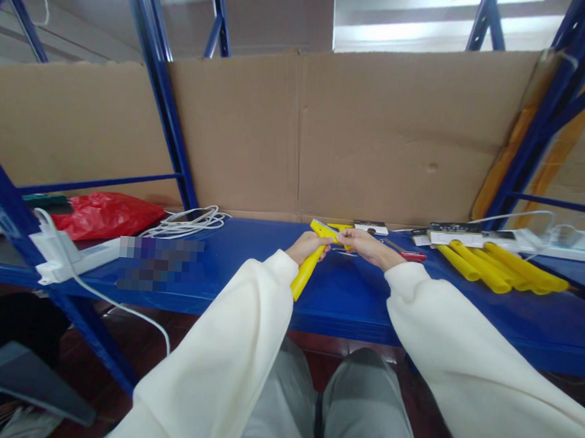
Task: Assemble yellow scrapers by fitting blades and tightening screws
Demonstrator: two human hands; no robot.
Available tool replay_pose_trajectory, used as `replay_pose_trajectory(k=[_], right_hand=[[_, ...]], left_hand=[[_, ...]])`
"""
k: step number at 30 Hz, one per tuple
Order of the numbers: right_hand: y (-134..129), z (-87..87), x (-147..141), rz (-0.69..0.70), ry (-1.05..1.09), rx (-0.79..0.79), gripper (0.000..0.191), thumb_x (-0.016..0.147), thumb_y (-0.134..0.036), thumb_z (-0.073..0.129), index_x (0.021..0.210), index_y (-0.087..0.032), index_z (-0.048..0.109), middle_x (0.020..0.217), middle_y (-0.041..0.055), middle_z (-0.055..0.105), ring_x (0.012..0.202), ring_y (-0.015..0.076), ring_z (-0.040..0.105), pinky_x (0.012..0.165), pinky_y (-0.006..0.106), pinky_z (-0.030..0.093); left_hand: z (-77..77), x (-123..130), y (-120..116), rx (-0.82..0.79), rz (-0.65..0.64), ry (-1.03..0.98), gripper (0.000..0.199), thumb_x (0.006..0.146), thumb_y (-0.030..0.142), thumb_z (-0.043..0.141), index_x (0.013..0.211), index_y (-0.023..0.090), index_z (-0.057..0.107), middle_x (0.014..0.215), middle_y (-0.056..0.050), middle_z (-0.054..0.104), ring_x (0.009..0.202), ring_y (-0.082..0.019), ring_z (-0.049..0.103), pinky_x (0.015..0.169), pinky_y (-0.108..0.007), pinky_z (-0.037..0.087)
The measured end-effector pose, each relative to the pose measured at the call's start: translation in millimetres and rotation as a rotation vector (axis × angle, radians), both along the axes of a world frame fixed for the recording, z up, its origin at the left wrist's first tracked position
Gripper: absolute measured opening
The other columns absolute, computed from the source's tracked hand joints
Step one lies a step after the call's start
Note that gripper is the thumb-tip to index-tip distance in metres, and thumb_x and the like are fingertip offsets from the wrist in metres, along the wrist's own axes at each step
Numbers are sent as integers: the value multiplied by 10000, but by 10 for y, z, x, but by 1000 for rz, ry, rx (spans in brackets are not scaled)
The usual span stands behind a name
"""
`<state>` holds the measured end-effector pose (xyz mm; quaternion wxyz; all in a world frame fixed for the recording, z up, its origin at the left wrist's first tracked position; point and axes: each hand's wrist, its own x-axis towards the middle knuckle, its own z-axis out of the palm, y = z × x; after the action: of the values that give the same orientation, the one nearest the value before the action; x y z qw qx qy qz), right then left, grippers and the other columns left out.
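One yellow tubular piece (pixel 305 277) slants over the blue tabletop (pixel 249 263), its lower end toward the near edge. The left hand (pixel 306 247) has its grip wrapped around it; the right hand (pixel 363 245) has its fingertips at the upper part — whether pinching or only touching, I cannot tell. More yellow pieces (pixel 494 266) lie to the right — beyond a red-handled tool (pixel 413 257).

On the shelf (pixel 250 256), tubes (pixel 480 265) lie right of the held piece (pixel 307 273), a cable (pixel 192 224) left, cardboard (pixel 378 138) behind.
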<state>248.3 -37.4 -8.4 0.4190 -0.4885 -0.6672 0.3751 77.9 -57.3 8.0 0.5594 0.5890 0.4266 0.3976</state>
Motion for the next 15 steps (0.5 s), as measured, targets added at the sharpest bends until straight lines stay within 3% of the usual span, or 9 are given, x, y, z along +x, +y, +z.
replay_pose_trajectory(k=[6,11,15], right_hand=[[4,-34,-24,-22,-39,14,239,784,-442,672,798,-209,620,897,61,705,790,180,601,664,281,457],[114,-153,-45,-78,-172,210,308,854,-509,592,847,-204,554,866,57,668,797,186,601,729,319,491],[152,-131,-12,-215,-236,300,276,922,-456,513,961,-186,556,1008,92,674,915,188,619,865,337,477]], left_hand=[[-12,-10,16,8,23,13,317,846,95,625,553,141,514,426,41,484,333,-50,389,396,-198,303],[14,-31,21,35,56,16,352,832,109,645,516,145,495,427,37,482,335,-48,393,405,-201,318],[42,-55,28,35,104,17,349,833,98,629,514,149,496,417,35,476,336,-57,401,405,-202,334]])
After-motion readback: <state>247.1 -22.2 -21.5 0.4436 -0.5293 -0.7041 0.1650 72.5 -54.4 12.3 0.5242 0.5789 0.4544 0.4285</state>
